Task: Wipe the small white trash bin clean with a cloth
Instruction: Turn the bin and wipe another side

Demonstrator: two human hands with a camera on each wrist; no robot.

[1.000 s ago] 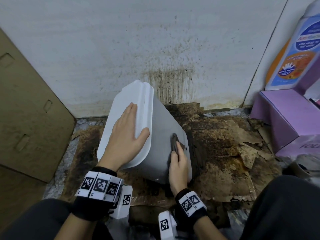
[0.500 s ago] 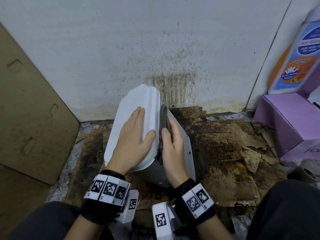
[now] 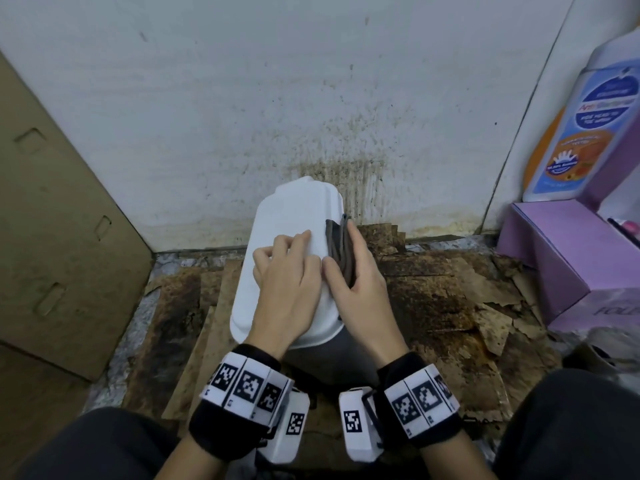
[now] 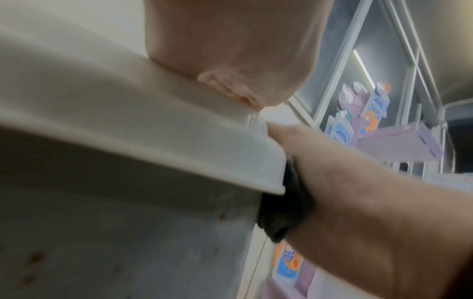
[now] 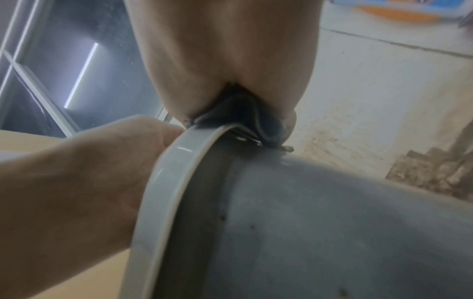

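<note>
The small white trash bin [image 3: 277,220] stands on the floor by the wall, lid shut, its grey body [image 3: 332,351] showing below. My left hand [image 3: 287,282] rests on top of the lid with the fingers bent and grips nothing. My right hand [image 3: 356,285] pinches a dark folded cloth [image 3: 337,247] between thumb and fingers and holds it against the lid's right edge. In the left wrist view the cloth [image 4: 284,206] sits squeezed between the right hand and the lid rim [image 4: 128,131]. In the right wrist view the cloth [image 5: 245,115] laps over the rim [image 5: 163,192]. Brown specks dot the bin wall [image 5: 332,222].
Stained brown cardboard [image 3: 443,306] covers the floor under and right of the bin. A tan cardboard sheet [image 3: 59,220] leans at the left. The spattered white wall [image 3: 311,116] is close behind. A purple box [image 3: 554,258] and a large bottle [image 3: 588,133] stand at the right.
The bin has swung from leaning over to upright. My right hand has carried the cloth from the grey side wall up to the lid's right edge. The left fingers have bent.
</note>
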